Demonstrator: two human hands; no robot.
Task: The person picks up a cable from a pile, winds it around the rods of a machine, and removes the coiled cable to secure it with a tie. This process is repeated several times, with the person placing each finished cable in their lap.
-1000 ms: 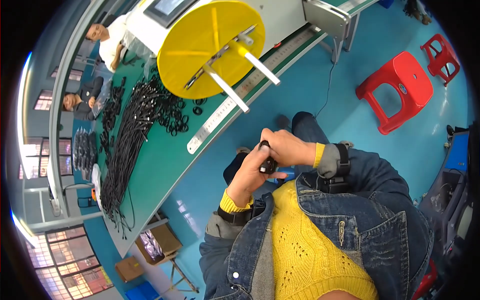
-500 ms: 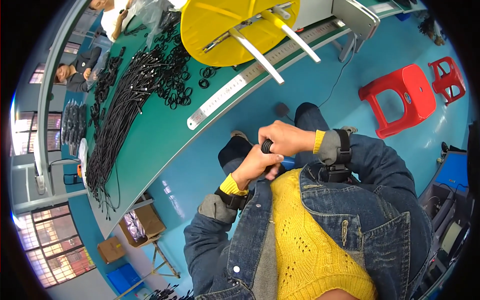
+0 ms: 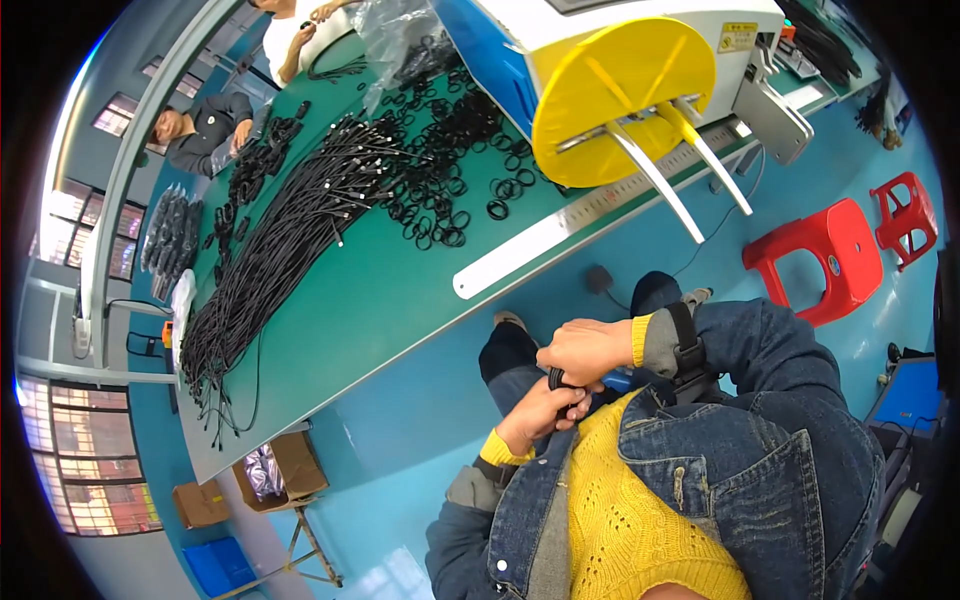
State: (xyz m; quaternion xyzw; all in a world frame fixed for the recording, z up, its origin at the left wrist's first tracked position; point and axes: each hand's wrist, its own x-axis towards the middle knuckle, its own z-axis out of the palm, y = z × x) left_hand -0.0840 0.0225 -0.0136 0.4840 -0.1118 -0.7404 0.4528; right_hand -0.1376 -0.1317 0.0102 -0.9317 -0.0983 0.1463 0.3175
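Note:
A small black cable coil [image 3: 557, 378] is held between my two hands in front of my lap, beyond the table's near edge. My left hand [image 3: 538, 413] is closed around its lower part, fingers curled in. From above, my right hand [image 3: 588, 350] grips the coil's upper end with bent fingers, knuckles up. Most of the coil is hidden by the hands. On the green table lies a thick bundle of black cables [image 3: 285, 225] with metal plug ends. Beside it many loose black rings [image 3: 435, 205] are scattered.
A long steel ruler [image 3: 520, 262] lies along the table edge. Above it stands a white-and-blue machine with a yellow disc [image 3: 625, 85] and two projecting prongs [image 3: 655, 180]. Red stools [image 3: 822, 262] stand at right. Two people sit across the table. An open carton [image 3: 300, 470] sits below left.
The view has swung, bringing more of the machine into sight, and my hands appear lower and further right. My right hand has turned over the coil; both hands still hold it.

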